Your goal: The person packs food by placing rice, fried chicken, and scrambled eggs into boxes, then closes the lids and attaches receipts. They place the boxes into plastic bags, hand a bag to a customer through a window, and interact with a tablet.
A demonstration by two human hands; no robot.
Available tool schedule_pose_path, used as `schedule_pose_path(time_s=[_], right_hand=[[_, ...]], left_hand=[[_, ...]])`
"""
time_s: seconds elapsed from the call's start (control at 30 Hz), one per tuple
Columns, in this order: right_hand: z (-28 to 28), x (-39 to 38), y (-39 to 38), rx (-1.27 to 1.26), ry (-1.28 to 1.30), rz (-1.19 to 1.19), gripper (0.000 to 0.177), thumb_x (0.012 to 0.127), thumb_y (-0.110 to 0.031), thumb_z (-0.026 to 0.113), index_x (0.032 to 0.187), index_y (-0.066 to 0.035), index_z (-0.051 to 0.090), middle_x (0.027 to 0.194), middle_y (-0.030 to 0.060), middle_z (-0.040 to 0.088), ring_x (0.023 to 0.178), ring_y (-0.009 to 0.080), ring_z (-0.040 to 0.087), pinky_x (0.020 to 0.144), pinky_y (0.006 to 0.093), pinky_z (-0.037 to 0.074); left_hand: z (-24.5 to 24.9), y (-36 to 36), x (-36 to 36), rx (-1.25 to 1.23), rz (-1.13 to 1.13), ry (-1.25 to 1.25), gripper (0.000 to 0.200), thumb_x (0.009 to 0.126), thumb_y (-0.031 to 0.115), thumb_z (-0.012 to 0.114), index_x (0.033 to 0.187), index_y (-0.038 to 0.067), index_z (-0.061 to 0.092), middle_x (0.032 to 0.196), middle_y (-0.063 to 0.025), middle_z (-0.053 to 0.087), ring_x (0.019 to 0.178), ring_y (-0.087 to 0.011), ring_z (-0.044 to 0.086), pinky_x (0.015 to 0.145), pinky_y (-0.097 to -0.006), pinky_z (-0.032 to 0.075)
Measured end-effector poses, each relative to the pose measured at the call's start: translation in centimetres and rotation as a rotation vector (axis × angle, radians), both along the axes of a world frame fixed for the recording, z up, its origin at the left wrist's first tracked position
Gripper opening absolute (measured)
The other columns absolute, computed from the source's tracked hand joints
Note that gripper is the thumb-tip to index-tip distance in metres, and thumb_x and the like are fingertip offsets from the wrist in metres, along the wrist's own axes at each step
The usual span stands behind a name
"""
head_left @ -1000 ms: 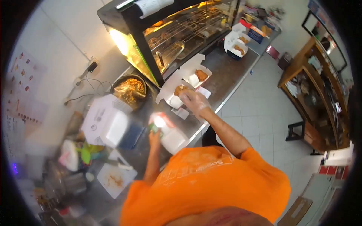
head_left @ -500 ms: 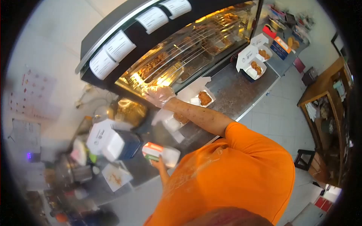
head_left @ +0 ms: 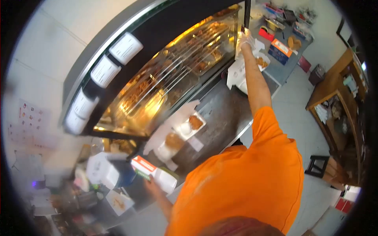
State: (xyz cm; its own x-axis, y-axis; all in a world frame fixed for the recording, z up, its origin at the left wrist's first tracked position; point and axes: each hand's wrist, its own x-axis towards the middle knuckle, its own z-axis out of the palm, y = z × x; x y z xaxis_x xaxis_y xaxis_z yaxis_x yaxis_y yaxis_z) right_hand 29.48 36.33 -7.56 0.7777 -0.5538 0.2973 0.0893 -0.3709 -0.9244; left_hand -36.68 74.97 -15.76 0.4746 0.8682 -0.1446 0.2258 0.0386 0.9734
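Observation:
My left hand [head_left: 152, 186] is closed round the side of a small white food carton with an orange and green label [head_left: 163, 179], held over the counter's near edge. My right hand [head_left: 246, 40], in a clear plastic glove, reaches out to the far right end of the heated display cabinet [head_left: 157, 86]. Its fingers are blurred beside the cabinet's end post, and whether they grip anything cannot be made out. Below that hand, fried chicken [head_left: 261, 61] lies in an open white box. Nearer, another piece of fried chicken [head_left: 195, 122] sits beside white wrapped rounds in open boxes.
A dark metal counter [head_left: 218, 114] runs along the cabinet. Left stand a tall open white and navy box [head_left: 103, 170] and a stained white paper [head_left: 119, 202]. At the far right are an orange and navy box [head_left: 280, 50] and a tape dispenser [head_left: 267, 33]. A wooden shelf [head_left: 334, 114] stands right.
My right hand has moved from the cabinet's left end to its far right end. The carton in my left hand has shifted slightly left and down, and the view has turned.

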Motion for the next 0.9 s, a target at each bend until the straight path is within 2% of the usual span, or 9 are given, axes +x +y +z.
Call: schedule_pose_path(time_s=[0.1, 0.23, 0.27, 0.4, 0.47, 0.57, 0.63, 0.7, 0.9], right_hand=[[2.0, 3.4, -2.2, -0.35, 0.261, 0.035, 0.037, 0.081, -0.033, 0.056, 0.114, -0.017, 0.06, 0.108, 0.0176, 0.063, 0.099, 0.0346, 0.06, 0.084, 0.0397, 0.047], [2.2, 2.3, -3.7, -0.296, 0.271, 0.241, 0.039, 0.081, -0.039, 0.055, 0.114, -0.019, 0.059, 0.11, 0.0156, 0.062, 0.101, 0.0344, 0.059, 0.085, 0.0413, 0.047], [2.7, 0.9, -3.7, -0.381, 0.184, 0.28, 0.037, 0.083, -0.038, 0.053, 0.113, -0.017, 0.059, 0.105, 0.0137, 0.064, 0.097, 0.0332, 0.06, 0.083, 0.0396, 0.047], [0.8, 1.1, -2.6, -0.97, -0.051, 0.629, 0.027, 0.087, -0.027, 0.049, 0.101, -0.009, 0.063, 0.096, 0.0107, 0.067, 0.092, 0.0276, 0.062, 0.08, 0.0356, 0.049], [1.8, -1.0, -1.0, -1.115, -0.542, 0.881, 0.02, 0.085, -0.023, 0.053, 0.096, -0.009, 0.064, 0.093, 0.0103, 0.066, 0.087, 0.0267, 0.063, 0.076, 0.0365, 0.05], [8.2, -7.1, 3.5, -0.688, -0.268, 1.038, 0.019, 0.085, -0.019, 0.053, 0.094, -0.007, 0.064, 0.093, 0.0134, 0.065, 0.087, 0.0308, 0.062, 0.076, 0.0386, 0.05], [9.4, -7.5, 6.4, -0.504, -0.866, 0.959, 0.022, 0.084, -0.023, 0.051, 0.094, -0.008, 0.062, 0.096, 0.0121, 0.062, 0.092, 0.0326, 0.059, 0.082, 0.0435, 0.047], [12.3, -6.1, 9.9, -1.17, -0.359, 0.956, 0.027, 0.091, -0.022, 0.045, 0.106, -0.008, 0.061, 0.114, 0.0154, 0.059, 0.098, 0.0338, 0.058, 0.084, 0.0399, 0.048], [13.3, 2.3, 17.6, -0.98, -0.298, 0.821, 0.039, 0.094, -0.031, 0.039, 0.127, -0.013, 0.051, 0.133, 0.0154, 0.048, 0.118, 0.0297, 0.048, 0.098, 0.038, 0.04]], left_hand=[[-1.1, -5.2, 6.9, -0.114, 0.06, -0.09, 0.043, 0.092, 0.028, 0.056, 0.124, 0.001, 0.047, 0.106, -0.0127, 0.059, 0.09, -0.0215, 0.059, 0.077, -0.0338, 0.049], [-4.1, -11.6, 14.6, -0.421, 0.093, -0.283, 0.046, 0.092, 0.034, 0.053, 0.125, 0.002, 0.046, 0.111, -0.0117, 0.058, 0.099, -0.0247, 0.059, 0.085, -0.039, 0.049], [-5.3, -12.5, 15.6, -0.541, -0.007, -0.481, 0.049, 0.093, 0.036, 0.05, 0.126, 0.001, 0.045, 0.115, -0.0115, 0.058, 0.103, -0.0251, 0.058, 0.088, -0.0389, 0.047], [-5.2, -15.7, 18.0, -0.67, -0.016, -0.506, 0.056, 0.095, 0.046, 0.041, 0.13, 0.003, 0.042, 0.121, -0.0107, 0.056, 0.107, -0.0262, 0.057, 0.094, -0.0395, 0.044], [-3.3, -17.6, 19.1, -0.648, 0.033, -0.491, 0.059, 0.095, 0.051, 0.037, 0.131, 0.005, 0.042, 0.122, -0.0095, 0.056, 0.109, -0.0264, 0.056, 0.097, -0.0401, 0.042], [-0.5, -19.4, 19.7, -0.67, 0.142, -0.607, 0.058, 0.097, 0.048, 0.033, 0.135, 0.004, 0.038, 0.128, -0.0105, 0.052, 0.114, -0.0269, 0.054, 0.099, -0.0404, 0.041], [-1.0, -19.6, 19.2, -0.635, 0.188, -0.604, 0.057, 0.096, 0.046, 0.036, 0.134, 0.003, 0.039, 0.126, -0.0125, 0.054, 0.112, -0.0285, 0.055, 0.098, -0.0412, 0.042], [-1.1, -20.2, 18.4, -0.624, 0.212, -0.653, 0.055, 0.095, 0.042, 0.038, 0.132, 0.001, 0.041, 0.123, -0.0148, 0.055, 0.11, -0.0305, 0.057, 0.098, -0.0423, 0.042], [-1.6, -23.6, 14.7, -0.58, 0.476, -0.696, 0.056, 0.095, 0.043, 0.038, 0.131, 0.001, 0.042, 0.123, -0.0155, 0.056, 0.109, -0.0309, 0.057, 0.097, -0.0412, 0.043]])
